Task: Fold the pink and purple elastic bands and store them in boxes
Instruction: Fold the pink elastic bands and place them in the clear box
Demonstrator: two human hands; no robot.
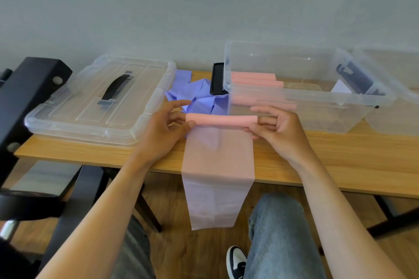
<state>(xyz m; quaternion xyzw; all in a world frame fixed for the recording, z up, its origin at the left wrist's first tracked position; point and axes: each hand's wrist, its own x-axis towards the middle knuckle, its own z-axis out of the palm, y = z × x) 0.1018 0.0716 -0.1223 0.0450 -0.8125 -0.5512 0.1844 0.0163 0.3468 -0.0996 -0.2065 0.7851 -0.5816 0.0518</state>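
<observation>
A pink elastic band [217,165] lies across the wooden table's front edge, its far end rolled into a tube [221,119] and its loose tail hanging toward the floor. My left hand [167,133] pinches the roll's left end. My right hand [276,128] pinches the right end. Behind the roll lies a crumpled heap of purple bands [199,97]. A clear open box [301,102] stands just behind my right hand, and several rolled pink bands [256,81] lie inside it.
A clear lid with a black handle [102,102] lies flat on the table's left. A second clear box [392,97] stands at the far right. A black frame [25,97] stands left of the table [340,161]. My knee in jeans [278,222] is below the edge.
</observation>
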